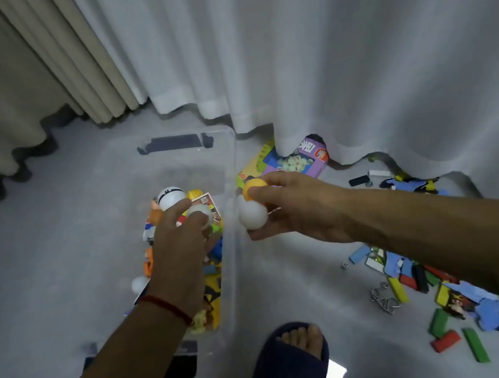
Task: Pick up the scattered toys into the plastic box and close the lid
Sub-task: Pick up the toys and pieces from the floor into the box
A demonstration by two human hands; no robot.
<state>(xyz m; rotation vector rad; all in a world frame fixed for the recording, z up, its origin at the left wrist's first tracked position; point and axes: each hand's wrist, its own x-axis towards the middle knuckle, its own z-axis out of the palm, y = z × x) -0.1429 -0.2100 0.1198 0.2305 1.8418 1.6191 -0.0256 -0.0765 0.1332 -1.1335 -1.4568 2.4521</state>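
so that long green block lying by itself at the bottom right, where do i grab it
Pinch the green block across its two long sides near the middle, coming straight down from above. It lies flat on the floor with open floor along both long edges, and it is narrow enough for fingers to span. The red block beside it stays clear.

Beige curtains point(7, 93) hang in heavy folds at the left, and a white sheer curtain point(319, 52) beside them drapes down onto the pale grey floor point(45, 263). A foot in a dark blue slipper point(291, 361) stands on the floor.
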